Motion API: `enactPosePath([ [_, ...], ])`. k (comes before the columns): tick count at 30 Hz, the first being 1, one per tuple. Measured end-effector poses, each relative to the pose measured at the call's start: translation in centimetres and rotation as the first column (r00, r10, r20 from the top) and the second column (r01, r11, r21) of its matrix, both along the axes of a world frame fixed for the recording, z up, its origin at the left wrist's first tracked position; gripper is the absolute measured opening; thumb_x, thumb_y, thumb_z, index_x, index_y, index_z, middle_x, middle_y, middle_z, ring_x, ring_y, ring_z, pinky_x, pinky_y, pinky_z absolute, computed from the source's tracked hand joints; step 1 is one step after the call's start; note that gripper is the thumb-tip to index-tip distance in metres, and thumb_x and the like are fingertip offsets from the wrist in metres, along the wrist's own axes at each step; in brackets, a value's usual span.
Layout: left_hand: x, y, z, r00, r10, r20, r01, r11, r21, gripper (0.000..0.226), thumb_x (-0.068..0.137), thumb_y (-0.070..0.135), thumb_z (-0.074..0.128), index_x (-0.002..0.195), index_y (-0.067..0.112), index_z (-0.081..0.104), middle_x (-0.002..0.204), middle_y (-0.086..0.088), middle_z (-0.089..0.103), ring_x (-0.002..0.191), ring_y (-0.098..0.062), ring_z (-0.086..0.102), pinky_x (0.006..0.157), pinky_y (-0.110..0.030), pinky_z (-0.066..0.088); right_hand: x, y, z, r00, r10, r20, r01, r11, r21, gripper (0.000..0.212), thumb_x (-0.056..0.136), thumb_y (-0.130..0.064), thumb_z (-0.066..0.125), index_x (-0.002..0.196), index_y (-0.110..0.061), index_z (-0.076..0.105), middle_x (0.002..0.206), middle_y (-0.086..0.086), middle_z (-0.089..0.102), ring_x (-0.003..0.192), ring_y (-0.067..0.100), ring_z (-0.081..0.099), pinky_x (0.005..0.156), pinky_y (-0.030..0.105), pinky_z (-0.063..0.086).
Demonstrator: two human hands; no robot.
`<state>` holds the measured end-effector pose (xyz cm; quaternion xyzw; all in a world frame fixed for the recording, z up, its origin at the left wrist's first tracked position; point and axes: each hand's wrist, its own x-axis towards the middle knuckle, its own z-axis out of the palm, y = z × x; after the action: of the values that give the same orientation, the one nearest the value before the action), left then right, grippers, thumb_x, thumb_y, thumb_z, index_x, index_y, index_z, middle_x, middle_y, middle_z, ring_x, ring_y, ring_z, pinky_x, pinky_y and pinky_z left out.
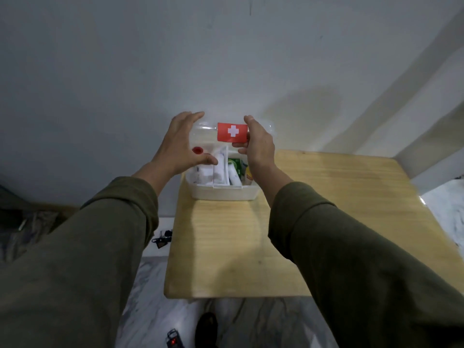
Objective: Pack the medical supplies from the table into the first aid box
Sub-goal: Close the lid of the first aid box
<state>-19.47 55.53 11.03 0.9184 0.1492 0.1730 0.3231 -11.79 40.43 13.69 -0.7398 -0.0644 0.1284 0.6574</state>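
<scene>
A white first aid box (pixel 223 193) stands at the far left part of the wooden table (pixel 313 222). Its clear lid (pixel 204 133), with a red label bearing a white cross (pixel 232 132), is raised upright. Inside lie white packets (pixel 219 169), a green item (pixel 236 165) and a red-capped item (pixel 197 150). My left hand (pixel 179 144) grips the lid's left edge, thumb in front. My right hand (pixel 258 144) grips the lid's right side next to the label.
A grey wall rises right behind the box. The table's left edge runs close to the box. On the marble floor lie small dark objects (pixel 163 238) to the left and a device with a red light (pixel 173 341) near my dark shoe (pixel 206 327).
</scene>
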Motion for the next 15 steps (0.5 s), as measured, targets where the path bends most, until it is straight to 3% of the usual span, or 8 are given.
enactPosePath([
  [2, -1.3, -1.1, -0.9, 1.000, 0.005, -0.009, -0.005, 1.000, 0.002, 0.108, 0.055, 0.039, 0.087, 0.143, 0.026, 0.027, 0.154, -0.007, 0.018, 0.142, -0.024, 0.019, 0.112, -0.039, 0.025, -1.7, -0.9, -1.1, 1.000, 0.022, 0.013, -0.022, 1.000, 0.003, 0.036, 0.093, -0.047, 0.041, 0.111, -0.022, 0.059, 0.114, 0.008, 0.065, 0.102, 0.023, 0.063, 0.091, 0.042, 0.052],
  [4, -2.3, -2.2, -2.0, 0.999, 0.018, -0.031, -0.017, 1.000, 0.024, 0.109, 0.055, 0.040, 0.087, 0.144, 0.026, 0.026, 0.156, -0.007, 0.013, 0.144, -0.024, 0.015, 0.112, -0.039, 0.024, -3.1, -1.8, -2.3, 0.998, 0.065, 0.029, -0.064, 0.998, -0.020, 0.045, 0.090, -0.050, 0.040, 0.120, -0.021, 0.056, 0.123, 0.007, 0.061, 0.112, 0.024, 0.059, 0.097, 0.044, 0.050],
  [7, -3.4, -3.2, -3.4, 0.998, 0.030, -0.056, -0.030, 1.000, 0.009, 0.110, 0.053, 0.042, 0.088, 0.144, 0.025, 0.028, 0.157, -0.006, 0.010, 0.144, -0.025, 0.013, 0.112, -0.042, 0.025, -4.4, -3.5, -3.9, 0.993, 0.122, 0.008, -0.122, 0.993, -0.001, 0.038, 0.097, -0.039, 0.042, 0.129, -0.021, 0.051, 0.131, 0.002, 0.054, 0.117, 0.023, 0.054, 0.090, 0.039, 0.054],
  [9, -4.0, -3.6, -4.3, 0.997, 0.022, -0.070, -0.024, 0.999, -0.027, 0.111, 0.051, 0.041, 0.089, 0.144, 0.026, 0.029, 0.157, -0.006, 0.010, 0.145, -0.024, 0.012, 0.113, -0.041, 0.025, -4.9, -4.4, -5.1, 0.989, 0.145, -0.018, -0.146, 0.989, -0.023, 0.037, 0.098, -0.034, 0.043, 0.131, -0.021, 0.050, 0.124, -0.003, 0.052, 0.114, 0.022, 0.055, 0.090, 0.040, 0.054],
  [13, -4.8, -4.4, -5.8, 0.996, 0.013, -0.091, -0.016, 0.999, -0.036, 0.108, 0.053, 0.042, 0.088, 0.142, 0.033, 0.028, 0.156, -0.004, 0.010, 0.144, -0.023, 0.013, 0.111, -0.036, 0.025, -6.0, -5.5, -7.4, 0.978, 0.203, -0.043, -0.207, 0.968, -0.139, 0.044, 0.093, -0.042, 0.047, 0.134, -0.028, 0.046, 0.124, 0.001, 0.058, 0.110, 0.022, 0.059, 0.096, 0.046, 0.051],
  [15, -4.9, -4.7, -6.2, 0.995, 0.018, -0.100, -0.019, 1.000, -0.010, 0.108, 0.054, 0.043, 0.087, 0.143, 0.033, 0.026, 0.157, -0.002, 0.010, 0.144, -0.022, 0.014, 0.109, -0.031, 0.023, -6.2, -5.9, -8.1, 0.970, 0.243, 0.014, -0.234, 0.948, -0.213, 0.046, 0.092, -0.040, 0.050, 0.136, -0.031, 0.043, 0.127, 0.004, 0.059, 0.104, 0.018, 0.061, 0.093, 0.038, 0.053],
])
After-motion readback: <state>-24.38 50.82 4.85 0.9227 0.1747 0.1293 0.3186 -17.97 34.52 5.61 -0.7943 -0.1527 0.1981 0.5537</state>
